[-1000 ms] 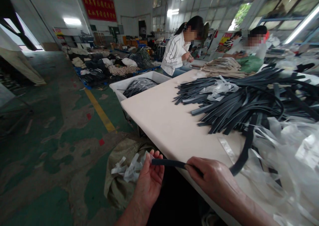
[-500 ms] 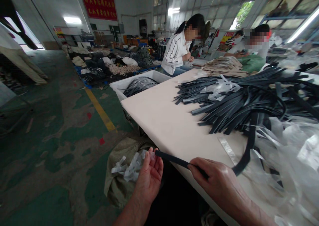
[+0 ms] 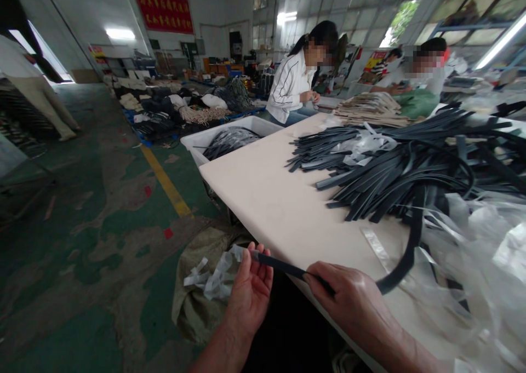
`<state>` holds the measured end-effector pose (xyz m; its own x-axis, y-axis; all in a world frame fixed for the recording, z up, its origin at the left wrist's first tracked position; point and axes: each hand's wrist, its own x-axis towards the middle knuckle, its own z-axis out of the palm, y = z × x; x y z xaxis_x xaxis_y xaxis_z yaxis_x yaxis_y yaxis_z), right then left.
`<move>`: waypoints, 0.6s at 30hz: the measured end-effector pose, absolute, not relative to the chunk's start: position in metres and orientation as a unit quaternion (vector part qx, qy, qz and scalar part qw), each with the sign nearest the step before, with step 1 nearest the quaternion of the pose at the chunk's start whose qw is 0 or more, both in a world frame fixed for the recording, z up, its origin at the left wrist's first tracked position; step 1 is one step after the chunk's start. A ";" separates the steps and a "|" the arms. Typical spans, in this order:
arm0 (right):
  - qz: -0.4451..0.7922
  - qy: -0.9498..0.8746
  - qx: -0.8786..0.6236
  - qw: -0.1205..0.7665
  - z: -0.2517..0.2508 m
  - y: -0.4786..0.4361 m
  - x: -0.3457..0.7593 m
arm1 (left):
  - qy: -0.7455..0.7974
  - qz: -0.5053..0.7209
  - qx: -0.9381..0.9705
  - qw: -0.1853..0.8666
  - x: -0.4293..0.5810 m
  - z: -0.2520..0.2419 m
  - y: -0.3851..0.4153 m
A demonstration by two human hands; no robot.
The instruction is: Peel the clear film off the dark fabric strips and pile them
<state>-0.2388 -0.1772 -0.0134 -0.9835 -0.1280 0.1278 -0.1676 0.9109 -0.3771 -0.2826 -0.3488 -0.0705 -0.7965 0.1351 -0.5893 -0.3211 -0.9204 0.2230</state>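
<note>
A long dark strip point(image 3: 283, 265) runs between my hands, across the table's near edge. My right hand point(image 3: 349, 296) is closed around it, fingers wrapped over the top. Palm up, my left hand point(image 3: 252, 285) pinches the strip's far end between thumb and fingers; a pale, see-through bit shows at that end. Beyond my right hand the strip curves back up to a large pile of dark strips point(image 3: 382, 181) on the pale table point(image 3: 255, 192). Behind my left hand, an olive cloth sack point(image 3: 193, 307) holds pale plastic scraps point(image 3: 217, 280).
Clear plastic film point(image 3: 485, 263) lies heaped at the table's right. A white bin point(image 3: 191, 143) with dark strips stands past the far left corner. A person in a white jacket point(image 3: 283, 88) works across the table, another person point(image 3: 427, 77) farther right. Bundled beige strips point(image 3: 370, 110) lie at the back.
My right hand has shifted slightly left along with the strip. My left hand has moved a little to the right, and its thumb now lies against the strip's end.
</note>
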 end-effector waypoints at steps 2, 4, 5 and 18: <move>0.182 -0.978 0.085 0.049 -0.015 -0.183 -0.242 | 0.162 0.933 -0.290 0.141 -0.275 -0.073 -0.340; 0.166 -0.980 0.099 0.040 -0.014 -0.186 -0.247 | 0.157 0.933 -0.273 0.173 -0.270 -0.075 -0.333; 0.163 -0.980 0.107 0.032 -0.013 -0.186 -0.249 | 0.152 0.934 -0.263 0.188 -0.269 -0.075 -0.331; 0.155 -0.967 0.186 0.082 0.015 -0.160 -0.277 | 0.124 0.961 -0.145 0.197 -0.282 -0.052 -0.302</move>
